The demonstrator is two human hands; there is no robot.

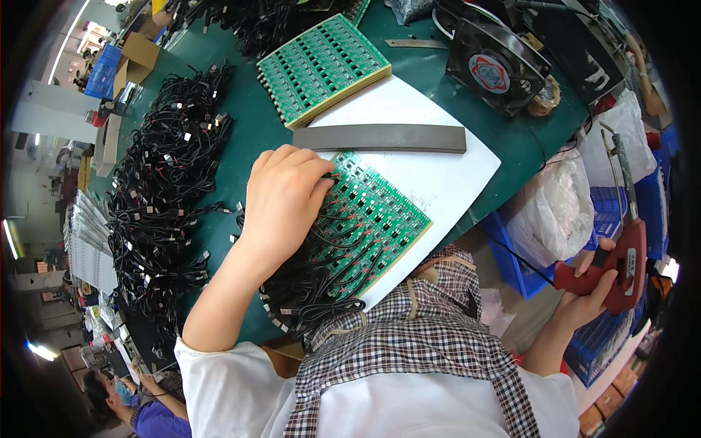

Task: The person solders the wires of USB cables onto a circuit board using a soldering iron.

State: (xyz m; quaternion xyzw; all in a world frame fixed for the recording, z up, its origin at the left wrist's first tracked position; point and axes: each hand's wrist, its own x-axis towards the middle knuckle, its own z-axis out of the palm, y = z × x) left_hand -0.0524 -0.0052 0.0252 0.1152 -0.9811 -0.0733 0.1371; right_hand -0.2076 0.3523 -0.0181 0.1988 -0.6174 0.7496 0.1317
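My left hand (281, 201) is closed at the upper left edge of a green circuit board panel (387, 212), its thumb and forefinger pinching a thin cable end, largely hidden by the fingers. Black cables (314, 292) with red wire ends run across the panel's left part and bunch up near my apron. A dark grey bar (387, 138) lies along the panel's far edge. The panel rests on a white sheet (467, 160). Off the table to the right, my right hand (584, 299) is wrapped round a red soldering gun (634, 255), its metal tip pointing upward.
A stack of green circuit panels (325, 66) stands behind the bar. At left lies a long heap of black cables (171, 160). A black fan (496, 69) sits far right, with plastic bags (551, 204) and blue crates below. Another person (157, 409) is at lower left.
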